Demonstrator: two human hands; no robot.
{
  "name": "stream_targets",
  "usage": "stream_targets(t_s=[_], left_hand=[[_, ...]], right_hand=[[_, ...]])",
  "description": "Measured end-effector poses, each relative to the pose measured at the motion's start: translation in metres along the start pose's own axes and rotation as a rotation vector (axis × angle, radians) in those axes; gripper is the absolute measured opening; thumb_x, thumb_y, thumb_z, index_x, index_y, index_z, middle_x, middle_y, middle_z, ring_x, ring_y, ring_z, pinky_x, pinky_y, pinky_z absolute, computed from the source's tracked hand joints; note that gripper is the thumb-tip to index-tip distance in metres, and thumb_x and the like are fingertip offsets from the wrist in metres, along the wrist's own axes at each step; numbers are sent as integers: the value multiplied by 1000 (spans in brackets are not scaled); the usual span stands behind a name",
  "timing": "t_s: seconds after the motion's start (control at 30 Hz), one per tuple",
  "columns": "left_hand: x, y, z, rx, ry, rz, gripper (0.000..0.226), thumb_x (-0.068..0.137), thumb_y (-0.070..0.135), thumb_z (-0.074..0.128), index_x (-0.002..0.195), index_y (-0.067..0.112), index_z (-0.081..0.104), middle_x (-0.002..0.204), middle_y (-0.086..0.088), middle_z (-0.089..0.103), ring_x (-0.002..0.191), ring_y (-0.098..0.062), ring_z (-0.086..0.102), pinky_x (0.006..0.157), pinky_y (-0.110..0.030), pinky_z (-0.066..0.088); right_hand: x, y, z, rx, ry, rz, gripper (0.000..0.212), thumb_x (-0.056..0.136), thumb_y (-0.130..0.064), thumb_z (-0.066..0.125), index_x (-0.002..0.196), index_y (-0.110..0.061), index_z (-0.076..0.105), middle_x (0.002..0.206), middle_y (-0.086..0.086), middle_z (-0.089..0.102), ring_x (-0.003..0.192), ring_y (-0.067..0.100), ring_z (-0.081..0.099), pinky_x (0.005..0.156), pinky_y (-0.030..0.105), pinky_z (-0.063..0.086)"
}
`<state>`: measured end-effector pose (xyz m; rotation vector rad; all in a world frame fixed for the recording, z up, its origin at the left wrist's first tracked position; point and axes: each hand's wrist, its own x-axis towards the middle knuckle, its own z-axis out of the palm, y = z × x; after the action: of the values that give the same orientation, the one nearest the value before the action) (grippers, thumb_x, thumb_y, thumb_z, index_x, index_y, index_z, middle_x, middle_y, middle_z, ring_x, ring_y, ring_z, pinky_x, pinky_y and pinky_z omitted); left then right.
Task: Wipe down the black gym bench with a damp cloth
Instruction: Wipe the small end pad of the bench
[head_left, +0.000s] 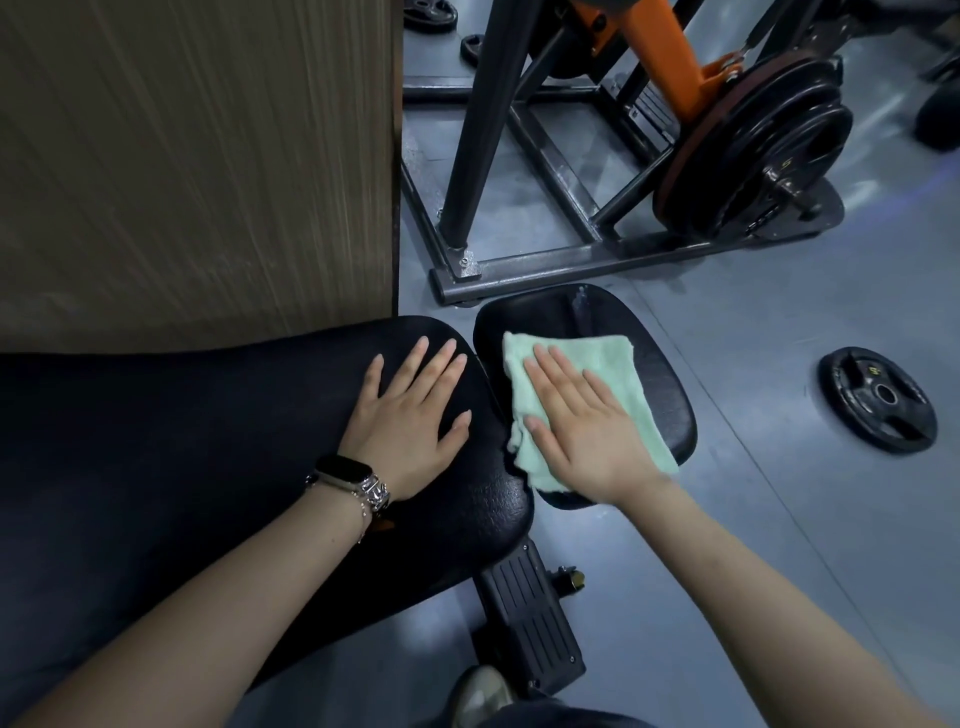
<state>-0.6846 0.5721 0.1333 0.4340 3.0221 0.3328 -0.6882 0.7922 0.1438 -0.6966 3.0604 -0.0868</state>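
At the far left a wood-grain panel (197, 166) stands against the back of the bench. Below it the long pad (156, 441) runs away to your left, its long axis roughly left to right across the view.

Your left hand (410, 415) lies flat on the near end of that pad, fingers straight and spread, holding nothing; it looks like a brace. A watch (345, 475) and bracelet sit on that wrist.

Just right of it, across a narrow gap, is the seat pad (660, 374). Your right hand (582, 415) presses flat on the cloth (571, 353), fingers straight and pointing away from you, not curled around it. The cloth covers the left and middle of the seat; its near corner hangs over the edge by your wrist.

The uncovered seat lies to the right and beyond your right hand, so that hand is the nearer one for it. The long pad lies to the cloth's left, and wiping it would probably mean sweeping along its length.

Farther right stand a machine frame (524, 156) and a loaded plate (769, 150); a loose plate (878, 397) lies on the floor (779, 519).
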Motion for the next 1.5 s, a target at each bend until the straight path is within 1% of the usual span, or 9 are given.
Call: stream_targets(t_s=[0.07, 0.13, 0.3, 0.43, 0.6, 0.83, 1.07, 1.3, 1.5], left_hand=[[0, 0, 0, -5, 9, -1, 74, 83, 56, -4, 150, 27, 3, 157, 14, -9, 142, -9, -16, 113, -46, -8], [0, -1, 1, -12, 17, 0, 72, 84, 56, -2, 150, 27, 4, 157, 14, -8, 142, -9, -16, 113, -46, -8], [0, -1, 2, -8, 32, 5, 71, 85, 56, 0, 150, 28, 5, 157, 13, -6, 143, -9, -14, 115, -47, -6], [-1, -1, 2, -23, 41, 4, 71, 85, 56, 1, 150, 28, 7, 157, 14, -4, 143, -8, -13, 115, -46, -6], [-1, 0, 0, -8, 20, -1, 72, 84, 57, -2, 150, 29, 4, 157, 15, -8, 142, -8, -16, 115, -46, -7], [-1, 0, -1, -9, 11, 0, 74, 82, 56, -4, 150, 29, 4, 157, 15, -8, 142, -8, -15, 114, -45, -7], [-1, 0, -1, -18, 16, -1, 74, 83, 56, -3, 151, 27, 7, 157, 14, -6, 143, -9, -13, 114, -46, -6], [-1, 0, 2, -10, 30, -3, 73, 84, 55, -1, 151, 27, 9, 157, 13, -3, 144, -9, -11, 113, -47, -5], [0, -1, 3, -9, 45, -4, 72, 85, 55, 1, 150, 27, 10, 157, 13, -2, 144, -9, -9, 114, -47, -5]], right_hand=[[20, 3, 0, 13, -13, 16, 67, 96, -49, 11, 152, -15, 18, 160, 0, 11, 147, 10, 3, 118, 35, 6], [40, 4, 0, 11, -5, 29, 70, 93, -51, 6, 153, -15, 17, 160, 0, 11, 147, 11, 2, 117, 33, 3], [83, 2, 4, 28, -10, 80, 80, 85, -55, -2, 153, -17, 15, 161, -1, 10, 148, 12, 1, 117, 35, 3], [88, 2, 5, 25, -24, 79, 82, 83, -56, -3, 153, -18, 14, 161, -1, 9, 148, 12, 0, 117, 36, 3], [61, 2, 2, 35, -31, 48, 76, 88, -55, 0, 153, -18, 12, 161, -1, 6, 148, 12, -1, 117, 34, 2], [-10, 1, 2, -7, 49, 2, 60, 100, -44, 18, 150, -11, 29, 157, 4, 22, 146, 16, 16, 116, 37, 14], [-47, 1, -4, -36, 10, -61, 57, 101, -40, 22, 149, -10, 29, 158, 5, 22, 146, 18, 17, 115, 40, 19], [-33, 10, -7, -22, -56, -99, 59, 100, -43, 21, 151, -14, 26, 159, 3, 20, 147, 15, 12, 117, 37, 14], [15, 17, -4, 23, -48, -38, 65, 96, -50, 14, 153, -19, 18, 160, -2, 10, 147, 8, 1, 117, 32, 5]])
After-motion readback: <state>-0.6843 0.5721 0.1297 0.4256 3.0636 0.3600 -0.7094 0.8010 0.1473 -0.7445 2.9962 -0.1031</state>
